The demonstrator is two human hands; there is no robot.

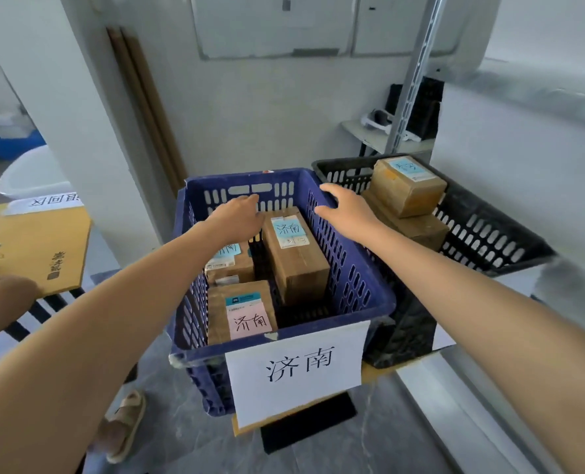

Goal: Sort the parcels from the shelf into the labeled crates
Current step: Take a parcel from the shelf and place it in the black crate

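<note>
A blue crate [359,292] with a white paper label [298,371] on its front holds three brown cardboard parcels. The tallest parcel [298,258] with a blue sticker stands at the back right, a second [229,265] lies left of it, and a third [241,316] with a pink sticker is at the front. My left hand [238,213] hovers with relaxed fingers over the crate's back left, just beside the tall parcel. My right hand [347,208] is spread above the crate's right rim, holding nothing.
A black crate [496,234] on the right holds two stacked brown parcels [407,189]. A yellow board [34,244] with a paper sign lies at the left. A metal shelf upright [410,94] rises behind. A sandalled foot [123,425] stands on the grey floor.
</note>
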